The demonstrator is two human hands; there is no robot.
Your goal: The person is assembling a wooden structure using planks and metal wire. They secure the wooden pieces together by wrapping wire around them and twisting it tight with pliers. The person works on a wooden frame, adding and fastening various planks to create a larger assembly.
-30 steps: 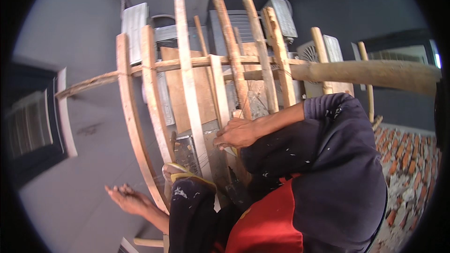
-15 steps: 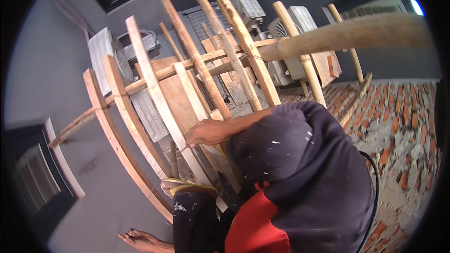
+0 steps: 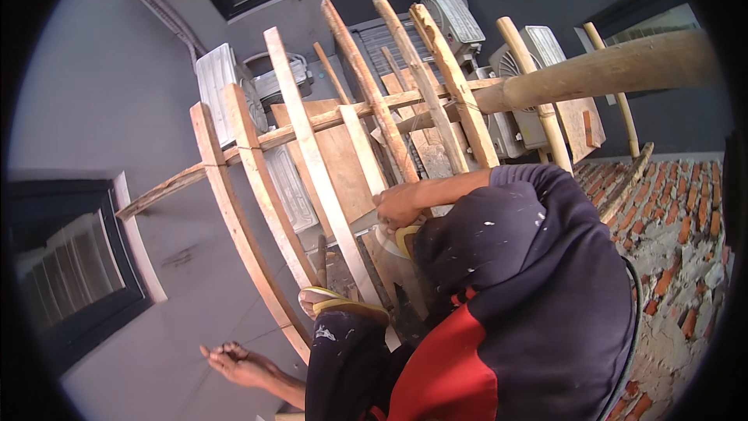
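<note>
My left hand point(image 3: 243, 366) reaches out at the lower left in front of the grey wall, its fingers partly curled together. Faint thin lines, perhaps wire or string, run close to it; whether the fingers pinch one is unclear. My right hand point(image 3: 399, 206) is closed beside the lower end of a short wooden batten point(image 3: 363, 150), close to my sandalled foot point(image 3: 407, 240). What lies inside that grip is hidden. A long pale batten point(image 3: 315, 164) slants just left of it. My other foot, in a yellow-edged sandal point(image 3: 343, 302), rests against the wooden strips.
Several upright battens and poles are tied across a horizontal pole point(image 3: 167, 187). A thick bamboo pole point(image 3: 608, 70) crosses at upper right. Below are air-conditioner units point(image 3: 220, 82) and a plywood sheet point(image 3: 335, 164). A rough brick wall point(image 3: 662, 265) stands right, a window point(image 3: 74, 265) left.
The view has swung, so the scaffold sits further right. My right hand has moved off the long pale batten toward the short one. My left hand's fingers are more curled.
</note>
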